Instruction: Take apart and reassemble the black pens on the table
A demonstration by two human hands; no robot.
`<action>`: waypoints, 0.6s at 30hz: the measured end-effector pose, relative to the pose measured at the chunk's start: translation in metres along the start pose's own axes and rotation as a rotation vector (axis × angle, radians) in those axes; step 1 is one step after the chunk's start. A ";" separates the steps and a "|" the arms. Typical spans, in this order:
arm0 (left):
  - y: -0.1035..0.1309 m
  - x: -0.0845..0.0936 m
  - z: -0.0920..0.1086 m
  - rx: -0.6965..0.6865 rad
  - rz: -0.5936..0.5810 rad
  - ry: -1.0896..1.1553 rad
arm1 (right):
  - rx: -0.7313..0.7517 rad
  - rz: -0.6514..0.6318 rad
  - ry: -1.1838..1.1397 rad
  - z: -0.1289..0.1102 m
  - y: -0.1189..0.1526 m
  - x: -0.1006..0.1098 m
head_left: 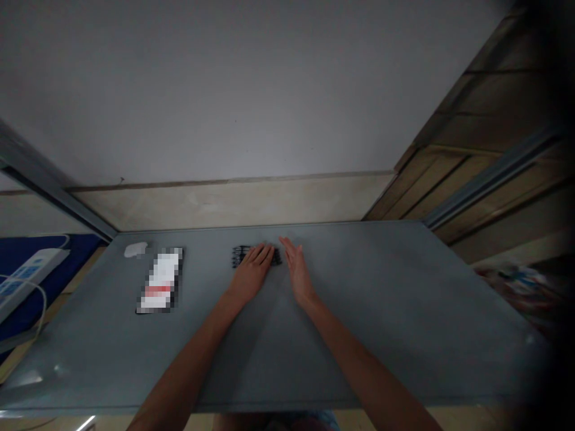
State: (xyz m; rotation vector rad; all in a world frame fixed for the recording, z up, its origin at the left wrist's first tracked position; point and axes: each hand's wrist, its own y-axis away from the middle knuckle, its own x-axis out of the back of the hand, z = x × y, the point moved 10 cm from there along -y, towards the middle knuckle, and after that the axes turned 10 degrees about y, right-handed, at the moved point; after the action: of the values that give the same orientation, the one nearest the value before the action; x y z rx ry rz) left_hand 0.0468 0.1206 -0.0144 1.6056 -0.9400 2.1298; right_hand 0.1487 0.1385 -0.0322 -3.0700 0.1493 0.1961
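Several small dark, slender items lie side by side in a row on the grey table, near its back edge. My left hand rests flat over the middle of the row, palm down with its fingers stretched out. Ends of the items show on both sides of it. Just right of the row, my right hand stands on its edge with straight fingers, apart from my left hand and holding nothing visible. What exactly the dark items are is too small to tell.
A phone with a blurred screen lies on the left of the table, with a small white object behind it. A white power strip with a cable sits on blue material beyond the left edge. A pale wall rises behind.
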 end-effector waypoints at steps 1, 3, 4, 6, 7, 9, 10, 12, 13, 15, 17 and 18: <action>0.000 0.000 0.000 0.000 0.002 -0.002 | -0.001 -0.002 0.007 0.000 0.000 0.000; 0.000 0.002 0.001 -0.002 0.010 -0.008 | -0.002 -0.002 0.020 0.001 0.001 -0.001; 0.000 0.003 0.002 -0.003 0.014 -0.012 | 0.001 0.001 0.023 0.001 0.001 -0.001; -0.001 0.006 0.003 -0.002 0.024 -0.022 | 0.007 0.003 0.023 0.001 0.001 0.000; -0.001 0.007 0.004 -0.002 0.027 -0.027 | 0.009 0.004 0.023 0.001 0.001 0.000; -0.001 0.010 0.005 0.003 0.035 -0.034 | 0.010 0.000 0.025 0.002 0.001 0.000; -0.001 0.012 0.006 0.008 0.041 -0.037 | 0.011 -0.003 0.028 0.003 0.001 0.000; 0.000 0.017 0.008 0.021 0.058 -0.039 | 0.017 -0.005 0.034 0.003 0.001 0.000; 0.001 0.020 0.009 0.032 0.070 -0.036 | 0.021 -0.005 0.036 0.003 0.001 0.001; 0.004 0.028 0.009 0.066 0.098 -0.022 | 0.028 0.000 0.040 0.002 0.000 0.001; 0.008 0.036 0.007 0.109 0.124 0.002 | 0.029 0.004 0.046 0.002 0.000 0.002; 0.010 0.039 0.006 0.129 0.135 0.016 | 0.029 0.010 0.048 0.002 0.000 0.002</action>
State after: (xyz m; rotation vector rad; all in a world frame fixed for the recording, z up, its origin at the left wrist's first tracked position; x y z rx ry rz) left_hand 0.0328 0.1043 0.0199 1.6246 -0.9476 2.3343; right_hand 0.1506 0.1388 -0.0340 -3.0474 0.1680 0.1193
